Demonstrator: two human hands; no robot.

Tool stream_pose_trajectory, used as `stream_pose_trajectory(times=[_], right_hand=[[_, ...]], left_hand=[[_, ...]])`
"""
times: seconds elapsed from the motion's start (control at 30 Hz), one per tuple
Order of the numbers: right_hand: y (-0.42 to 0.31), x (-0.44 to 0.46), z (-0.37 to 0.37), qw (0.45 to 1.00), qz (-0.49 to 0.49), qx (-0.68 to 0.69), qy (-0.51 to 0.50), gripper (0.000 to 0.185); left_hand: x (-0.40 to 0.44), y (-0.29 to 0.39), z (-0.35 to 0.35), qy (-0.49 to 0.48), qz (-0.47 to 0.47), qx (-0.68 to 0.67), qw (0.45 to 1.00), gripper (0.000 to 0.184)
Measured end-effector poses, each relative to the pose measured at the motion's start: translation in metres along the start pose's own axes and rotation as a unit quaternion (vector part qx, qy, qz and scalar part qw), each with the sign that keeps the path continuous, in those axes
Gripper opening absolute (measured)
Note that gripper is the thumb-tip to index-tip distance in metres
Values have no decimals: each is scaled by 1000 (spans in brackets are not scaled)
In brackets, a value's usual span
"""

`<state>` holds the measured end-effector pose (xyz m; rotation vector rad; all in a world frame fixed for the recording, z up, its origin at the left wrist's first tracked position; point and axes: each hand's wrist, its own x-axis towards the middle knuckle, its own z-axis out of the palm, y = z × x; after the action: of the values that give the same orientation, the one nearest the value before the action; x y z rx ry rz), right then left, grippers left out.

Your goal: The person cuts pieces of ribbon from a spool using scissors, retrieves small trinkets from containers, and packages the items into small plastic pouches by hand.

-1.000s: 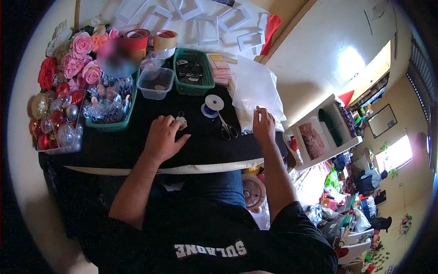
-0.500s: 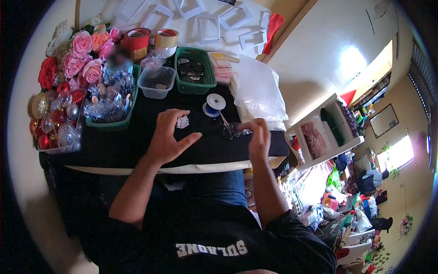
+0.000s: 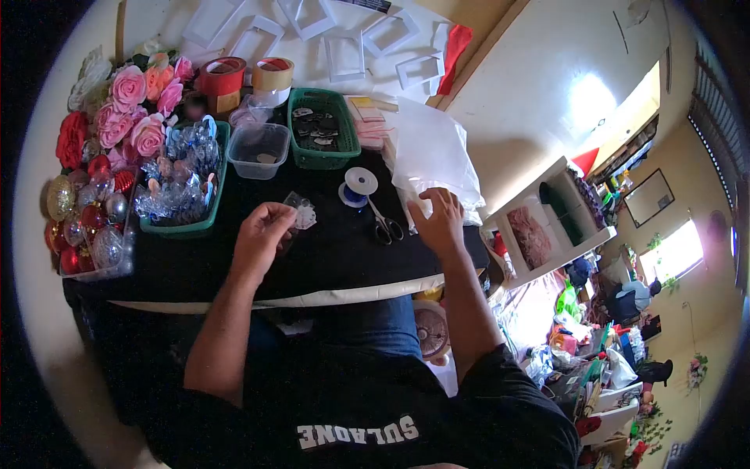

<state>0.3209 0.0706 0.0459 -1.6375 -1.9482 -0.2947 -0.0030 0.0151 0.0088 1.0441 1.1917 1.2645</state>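
My left hand (image 3: 262, 236) is closed in a pinch on a small clear plastic bag (image 3: 292, 200), above the black cloth. A small white cut-out piece (image 3: 305, 217) shows right beside my fingertips; I cannot tell whether it lies inside the bag or under it. Over at the right, my right hand (image 3: 442, 221) has its fingers apart and holds nothing visible, at the edge of a stack of clear plastic bags (image 3: 437, 152). Between the hands lie black-handled scissors (image 3: 387, 230), their blades against a white spool of blue ribbon (image 3: 359, 181).
A clear tub (image 3: 258, 151) and a green basket (image 3: 323, 159) of flat dark pieces stand behind. At left are a green basket (image 3: 223, 176) of shiny wrapped items, baubles (image 3: 107, 246) and artificial flowers (image 3: 129, 87). Tape rolls (image 3: 221, 76) and white frames (image 3: 344, 59) sit farther back.
My left hand has gone from spread fingers to a pinch on the clear bag. My right hand has moved away from the scissors to the plastic bags, its fingers apart.
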Motion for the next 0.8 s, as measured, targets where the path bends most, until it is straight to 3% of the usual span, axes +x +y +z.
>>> stream_pose_trajectory(times=[0.07,0.1,0.2,0.33,0.47,0.63,0.73,0.8], right_hand=[[14,5,-3,997,-31,-33,-60,46],[17,6,0,997,-28,-33,-61,46],[20,23,11,982,-3,-73,-175,69],[24,52,22,974,42,-48,-218,80],[31,76,35,979,7,-42,-199,89],[25,80,29,969,-10,-13,-245,88],[-12,32,5,978,0,-49,-203,83],[-21,2,6,994,61,-38,-88,70]], left_hand=[[0,-1,0,1,-2,-18,1000,23],[-2,1,1,1,-4,-30,1000,23],[-4,2,1,3,-18,-62,998,19],[-2,-5,-3,-1,-15,-96,995,17],[-1,-5,-5,-11,-24,-123,992,18],[0,-4,-8,-6,-29,-174,984,19],[-1,0,-9,2,-34,-140,989,20],[2,-3,-9,8,-33,-130,991,21]])
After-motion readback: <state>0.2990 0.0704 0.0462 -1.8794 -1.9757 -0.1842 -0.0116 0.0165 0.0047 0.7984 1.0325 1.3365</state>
